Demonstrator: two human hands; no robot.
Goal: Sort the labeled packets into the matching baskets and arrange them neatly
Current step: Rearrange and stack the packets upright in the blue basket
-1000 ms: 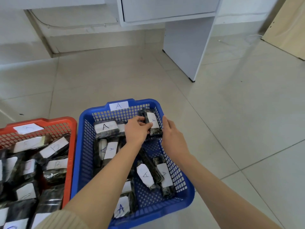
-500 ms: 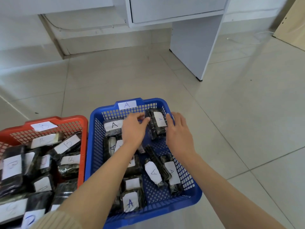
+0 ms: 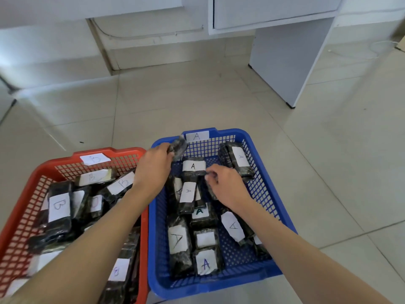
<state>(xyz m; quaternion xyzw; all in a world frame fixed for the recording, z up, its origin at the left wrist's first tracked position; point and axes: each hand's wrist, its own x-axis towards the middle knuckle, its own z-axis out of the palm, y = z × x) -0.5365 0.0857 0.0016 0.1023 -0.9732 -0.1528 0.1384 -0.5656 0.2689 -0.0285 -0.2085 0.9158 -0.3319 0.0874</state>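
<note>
Pale floor tiles (image 3: 328, 172) carry two baskets side by side: the red basket (image 3: 19, 207) on my left with B-labelled packets (image 3: 59, 207), the blue basket (image 3: 219, 286) on my right holding roughly ten A-labelled packets (image 3: 177, 239). The right hand (image 3: 228, 185) hovers mid-basket, fingers curled at one packet's edge — whether they grip it I cannot tell. The left hand (image 3: 153, 170) clasps a dark packet (image 3: 179, 144) over the blue basket's far-left corner — beyond stands one white cabinet (image 3: 285, 62).

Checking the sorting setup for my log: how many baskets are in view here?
2. The red basket, labelled B, stands on the floor at left; the blue basket, labelled A, stands close beside it on the right. Others may lie outside the frame.
</note>
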